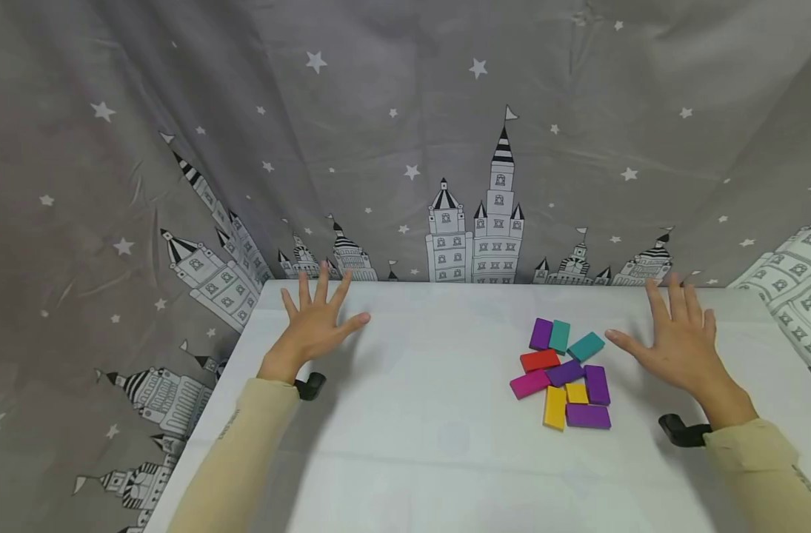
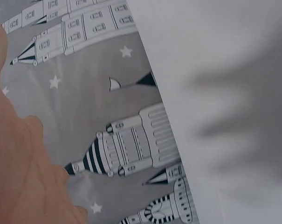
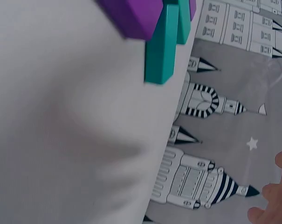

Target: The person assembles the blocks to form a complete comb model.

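Both hands are held with fingers spread over the white table [image 1: 418, 414], and neither holds anything. My left hand [image 1: 312, 326] is over the table's left side, away from the blocks, its shadow falling beside it. On the right, my right hand [image 1: 685, 352] is just beyond a loose group of coloured blocks, nearest to a teal block [image 1: 586, 346]. The group also has a red block [image 1: 540, 360], a magenta block [image 1: 529, 384], a yellow block [image 1: 555, 408] and several purple blocks, one of them [image 1: 588, 416] at the near edge. In the right wrist view a teal block [image 3: 160, 51] stands out.
A grey curtain [image 1: 378, 133] printed with stars and castles hangs behind the table and along its left side. Each wrist wears a black strap with a camera mount, the left one [image 1: 310, 386] and the right one [image 1: 683, 431].
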The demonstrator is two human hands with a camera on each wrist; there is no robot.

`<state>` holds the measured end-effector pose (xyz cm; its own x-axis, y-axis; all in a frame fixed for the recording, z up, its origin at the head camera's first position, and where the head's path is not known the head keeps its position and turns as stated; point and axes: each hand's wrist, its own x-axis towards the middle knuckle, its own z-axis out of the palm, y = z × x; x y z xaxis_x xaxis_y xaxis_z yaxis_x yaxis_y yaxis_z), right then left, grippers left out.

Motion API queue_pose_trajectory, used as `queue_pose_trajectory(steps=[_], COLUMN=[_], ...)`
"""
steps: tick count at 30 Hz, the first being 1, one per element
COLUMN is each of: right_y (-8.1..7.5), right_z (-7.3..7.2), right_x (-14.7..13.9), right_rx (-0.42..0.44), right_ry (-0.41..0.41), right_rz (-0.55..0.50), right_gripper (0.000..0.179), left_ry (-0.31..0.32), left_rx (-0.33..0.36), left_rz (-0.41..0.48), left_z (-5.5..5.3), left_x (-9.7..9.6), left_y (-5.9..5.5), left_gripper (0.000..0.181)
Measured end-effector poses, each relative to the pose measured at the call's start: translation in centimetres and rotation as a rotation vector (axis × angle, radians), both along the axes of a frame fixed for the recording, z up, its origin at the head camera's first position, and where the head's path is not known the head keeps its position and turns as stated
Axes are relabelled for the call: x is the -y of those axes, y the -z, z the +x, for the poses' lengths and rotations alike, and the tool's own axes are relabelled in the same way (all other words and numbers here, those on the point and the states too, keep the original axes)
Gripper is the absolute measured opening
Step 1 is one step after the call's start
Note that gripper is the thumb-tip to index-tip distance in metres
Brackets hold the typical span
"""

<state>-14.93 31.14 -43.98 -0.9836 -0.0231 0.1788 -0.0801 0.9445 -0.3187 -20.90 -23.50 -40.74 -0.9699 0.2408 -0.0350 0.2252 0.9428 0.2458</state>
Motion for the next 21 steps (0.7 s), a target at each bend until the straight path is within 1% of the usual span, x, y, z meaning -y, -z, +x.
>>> queue_pose_trajectory(steps=[8, 14, 21], right_y=[0.4, 0.8, 0.9], right_z=[-0.5, -1.0, -1.4], right_x=[2.1, 3.5, 4.8], right_rx=[-0.001, 0.027, 0.073], right_ry=[-0.037, -0.063, -0.094], right_rz=[-0.033, -0.062, -0.11], right_gripper=[0.107, 0.105, 0.102], left_ry=[0.041, 0.058, 0.088], left_rx=[-0.001, 0.017, 0.029], left_rz=[0.049, 0.083, 0.109], left_z=[-0.3, -0.3, -0.5], left_x=[-2.4, -4.3, -6.9], left_y=[0.9, 1.6, 2.8], left_gripper=[0.092, 0.089, 0.085])
